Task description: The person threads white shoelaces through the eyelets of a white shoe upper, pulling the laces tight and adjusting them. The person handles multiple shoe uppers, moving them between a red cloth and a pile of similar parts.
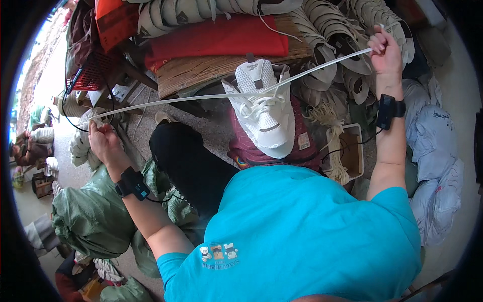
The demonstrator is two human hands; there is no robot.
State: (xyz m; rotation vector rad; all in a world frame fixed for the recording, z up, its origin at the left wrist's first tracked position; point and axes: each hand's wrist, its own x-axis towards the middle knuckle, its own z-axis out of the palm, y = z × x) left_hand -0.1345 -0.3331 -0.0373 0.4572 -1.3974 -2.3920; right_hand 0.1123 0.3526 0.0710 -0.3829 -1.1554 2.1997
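A white sneaker upper (276,138) rests on the maroon striped cloth (241,141) over my lap, its toe toward me. White lacing crosses its front, and from it the two long ends of a shoelace (181,98) stretch out to either side. Far out on the left, my left hand (104,143) is closed, pinching one end. My right hand (386,55) is raised at the upper right, fingers curled round the other end. Both lengths look nearly straight, the left one slightly bowed. Whether the upper has a sole cannot be seen.
Ahead stands a wooden bench (201,75) with red cloth (216,40) and rows of shoe uppers (176,17). Right of my lap, a white bin (356,151) sits beside bundled cream laces (336,156). Green sacks (93,216) lie left, white sacks (437,146) right. Other people are at far left.
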